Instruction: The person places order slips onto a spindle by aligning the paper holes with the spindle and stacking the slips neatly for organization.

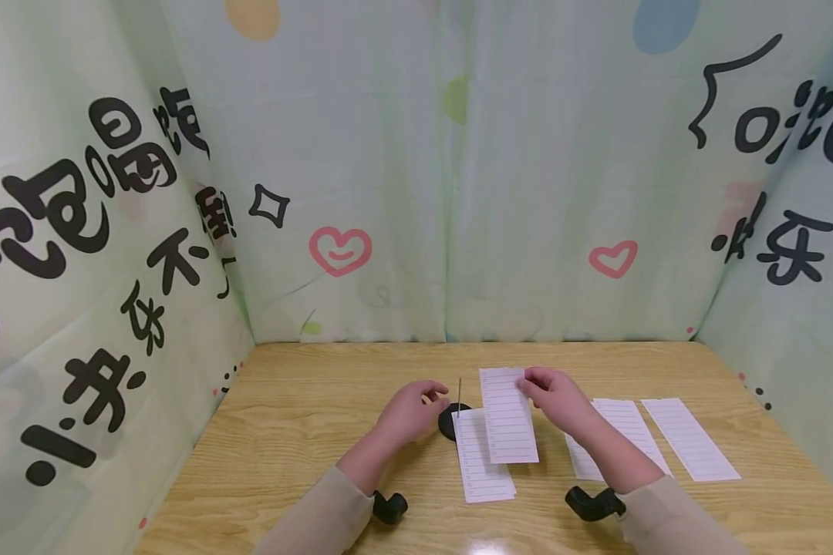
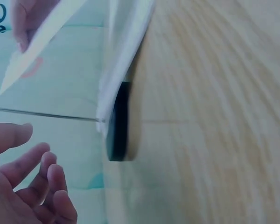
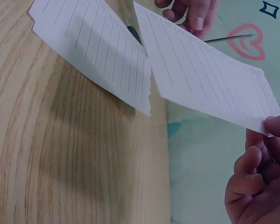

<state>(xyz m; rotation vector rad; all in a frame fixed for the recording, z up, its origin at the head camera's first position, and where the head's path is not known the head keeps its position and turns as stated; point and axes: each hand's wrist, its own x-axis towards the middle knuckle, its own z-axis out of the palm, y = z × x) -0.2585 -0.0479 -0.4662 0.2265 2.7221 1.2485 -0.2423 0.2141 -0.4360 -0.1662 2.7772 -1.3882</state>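
A lined paper slip (image 1: 510, 420) hangs in the air, its top right corner pinched between the thumb and fingers of my right hand (image 1: 554, 397). Below it, more lined slips (image 1: 482, 470) are threaded at one corner on a thin metal spike (image 2: 51, 114) that rises from a round black base (image 2: 119, 126). Just left of the spike is my left hand (image 1: 413, 412), fingers loosely bent and holding nothing; the left wrist view shows a gap between its thumb and fingers. In the right wrist view the held slip (image 3: 200, 70) tilts over the spiked slips (image 3: 98, 51).
To the right on the wooden table (image 1: 284, 447) lie a lined slip stack (image 1: 628, 424), partly behind my right forearm, and another lined slip (image 1: 690, 439). A printed curtain (image 1: 403, 154) closes off the back and sides. Black wrist mounts (image 1: 593, 505) sit under both wrists.
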